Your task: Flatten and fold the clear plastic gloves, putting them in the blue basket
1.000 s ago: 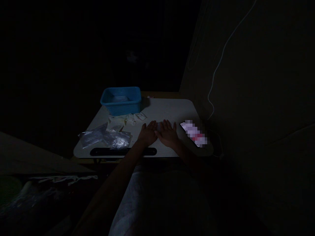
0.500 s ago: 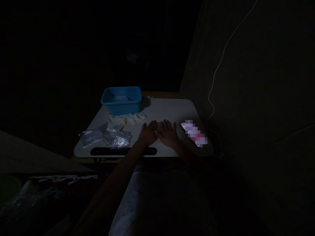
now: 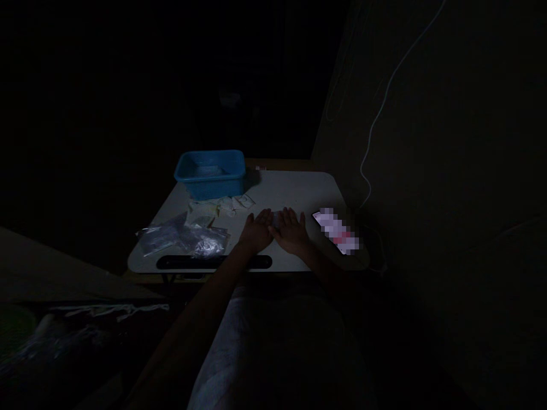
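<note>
In the centre of the frame, the person's 2 hands lie flat on a white table (image 3: 294,185), apparently palms down. The left hand (image 3: 257,234) and the right hand (image 3: 291,234) sit side by side, fingers extended and loosely apart, clamped on nothing that shows. Between their fingertips is a pale, see-through piece (image 3: 277,218), partly covered by both hands; whether it is film or a small bag cannot be told in this dimness.

It looks light, thin and soft, probably slippery and quick to crease; a pinch at a free edge or corner would likely suit it better than a grip on its middle. The clear plastic bags (image 3: 209,242) at centre left, wrinkled and glossy, would likely handle alike.

Above them are crumpled papers (image 3: 203,212), just in front of a blue basin (image 3: 213,188). Right of the hands lies a lit phone (image 3: 335,230), its screen blurred into blocks. No brand, label or writing can be read anywhere.
</note>
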### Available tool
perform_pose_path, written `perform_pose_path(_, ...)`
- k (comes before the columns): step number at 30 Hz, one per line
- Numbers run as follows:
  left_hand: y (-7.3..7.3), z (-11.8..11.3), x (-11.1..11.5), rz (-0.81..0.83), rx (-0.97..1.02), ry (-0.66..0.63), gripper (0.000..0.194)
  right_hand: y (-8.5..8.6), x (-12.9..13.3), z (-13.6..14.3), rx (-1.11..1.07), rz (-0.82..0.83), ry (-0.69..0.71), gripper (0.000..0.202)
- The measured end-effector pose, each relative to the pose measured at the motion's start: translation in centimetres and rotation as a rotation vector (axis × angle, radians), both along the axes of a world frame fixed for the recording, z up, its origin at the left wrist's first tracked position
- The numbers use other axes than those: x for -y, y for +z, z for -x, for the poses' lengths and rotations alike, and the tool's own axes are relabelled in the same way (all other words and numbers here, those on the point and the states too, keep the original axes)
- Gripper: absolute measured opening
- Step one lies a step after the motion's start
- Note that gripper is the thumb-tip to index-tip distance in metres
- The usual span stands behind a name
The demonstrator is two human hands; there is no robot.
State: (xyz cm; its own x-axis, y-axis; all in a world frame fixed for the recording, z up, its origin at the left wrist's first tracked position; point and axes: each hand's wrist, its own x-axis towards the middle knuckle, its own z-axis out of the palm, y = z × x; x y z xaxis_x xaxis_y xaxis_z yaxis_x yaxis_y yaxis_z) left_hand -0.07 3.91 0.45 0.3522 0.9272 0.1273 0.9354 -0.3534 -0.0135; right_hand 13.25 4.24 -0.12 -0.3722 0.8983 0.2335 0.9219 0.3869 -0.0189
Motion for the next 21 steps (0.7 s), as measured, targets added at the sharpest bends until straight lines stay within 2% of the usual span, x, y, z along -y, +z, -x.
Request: perform_pose_path(21, -0.05, 0.0, -0.05, 0.003, 0.003, 0.003, 0.054, 0.13, 0.02, -0.01, -0.015, 0.015, -0.002, 0.065)
